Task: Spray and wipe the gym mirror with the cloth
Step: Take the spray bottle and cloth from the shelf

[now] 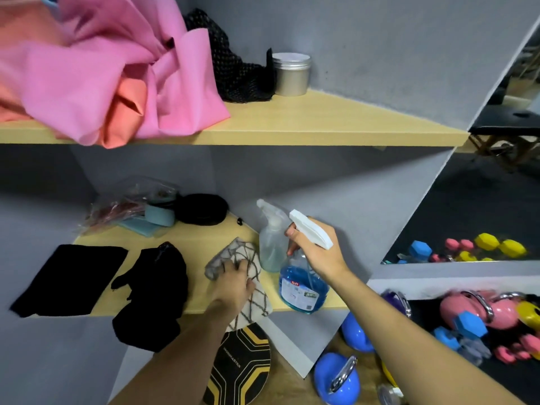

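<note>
Spray bottle (304, 285): stands at the front right end of the lower shelf (201, 238), long axis near vertical, tilted slightly. Clear plastic body, lower part filled with blue liquid, printed label on the front. White trigger head points up and to the left, nozzle toward the rear wall.

Right hand (317, 252): fingers curled round the bottle's neck just under the trigger head, forefinger at the trigger. Firm grasp.

A second sprayer (271, 238) stands just behind and left of the first (translucent, frosted, seemingly without coloured liquid), upright, nozzle also aimed up-left.

Cloth (251, 290): lies crumpled on the lower shelf between the black items and the blue bottle, one corner hanging over the shelf's front edge. Soft woven fabric, cream with a dark diamond grid. Long axis runs roughly front to back.

Left hand (233, 283): palm down on the cloth, fingers bent and bunching the fabric.

Lower shelf, pale wood-grain laminate, triangular: flat black fabric (70, 279) at left; a lumpy black pouch (155, 290) overhanging the edge; a round black case (201, 209) and crinkled clear packets (128, 206) at the back.

Upper shelf (321, 124): heaped pink and orange cloth (111, 71), black mesh (233, 71), brushed-metal tin (290, 73) with lid.

Mirror (482, 206) at right, showing coloured dumbbells. Below: glossy blue kettlebells (336, 378).
</note>
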A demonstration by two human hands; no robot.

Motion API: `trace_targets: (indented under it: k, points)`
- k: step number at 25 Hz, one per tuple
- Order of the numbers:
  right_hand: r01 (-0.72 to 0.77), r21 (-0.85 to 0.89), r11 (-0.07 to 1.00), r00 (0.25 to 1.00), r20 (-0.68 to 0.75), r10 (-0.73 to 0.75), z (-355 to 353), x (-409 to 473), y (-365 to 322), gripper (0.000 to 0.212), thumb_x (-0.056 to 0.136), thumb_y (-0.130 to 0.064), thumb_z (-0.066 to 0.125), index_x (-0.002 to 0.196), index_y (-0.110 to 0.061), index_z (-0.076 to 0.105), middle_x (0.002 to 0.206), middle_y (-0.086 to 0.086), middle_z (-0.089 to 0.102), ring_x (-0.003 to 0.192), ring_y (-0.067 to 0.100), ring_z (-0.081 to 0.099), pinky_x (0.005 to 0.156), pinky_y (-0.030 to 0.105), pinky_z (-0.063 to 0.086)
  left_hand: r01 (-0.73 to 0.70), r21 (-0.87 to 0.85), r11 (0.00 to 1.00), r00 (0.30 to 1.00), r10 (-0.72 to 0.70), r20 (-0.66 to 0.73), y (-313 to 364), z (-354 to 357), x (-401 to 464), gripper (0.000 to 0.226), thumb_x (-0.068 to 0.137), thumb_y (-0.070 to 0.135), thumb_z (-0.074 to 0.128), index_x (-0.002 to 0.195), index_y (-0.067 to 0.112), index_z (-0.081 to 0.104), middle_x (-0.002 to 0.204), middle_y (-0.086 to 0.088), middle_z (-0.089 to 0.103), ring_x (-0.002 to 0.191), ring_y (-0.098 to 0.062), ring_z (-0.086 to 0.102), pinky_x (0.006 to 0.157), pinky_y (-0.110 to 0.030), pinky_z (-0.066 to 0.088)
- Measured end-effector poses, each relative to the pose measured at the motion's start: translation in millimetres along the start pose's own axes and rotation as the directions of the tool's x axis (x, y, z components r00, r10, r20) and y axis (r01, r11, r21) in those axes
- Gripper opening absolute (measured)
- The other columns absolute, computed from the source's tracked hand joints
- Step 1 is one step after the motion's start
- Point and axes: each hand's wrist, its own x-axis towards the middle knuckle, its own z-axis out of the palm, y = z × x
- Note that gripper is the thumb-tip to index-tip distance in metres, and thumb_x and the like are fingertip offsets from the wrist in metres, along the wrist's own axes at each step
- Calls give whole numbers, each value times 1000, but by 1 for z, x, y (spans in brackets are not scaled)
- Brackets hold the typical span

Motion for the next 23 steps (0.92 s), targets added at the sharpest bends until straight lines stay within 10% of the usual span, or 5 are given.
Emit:
trace_targets:
  k: [9, 23]
  points:
    - [161, 52, 986, 983, -99, -156, -31, -64, -66, 16, 97, -2, 67, 82, -3, 67, 64, 19, 66, 54, 34, 65, 57, 38, 54, -237, -188, 953, 947, 183, -263, 5, -88, -95, 46, 91, 50, 48, 134, 32, 47, 115, -2, 53, 100, -25, 62, 82, -38, 53]
    - [374, -34, 927, 871, -329, -364, -275, -204, -273, 14, 91, 4, 67, 78, 0, 71, 75, 21, 67, 57, 30, 64, 48, 31, 53, -595, -88, 799, 545, 322, -774, 259, -334, -271, 34, 78, 51, 51, 104, 30, 55, 92, -3, 59, 81, -36, 64, 72, -44, 58]
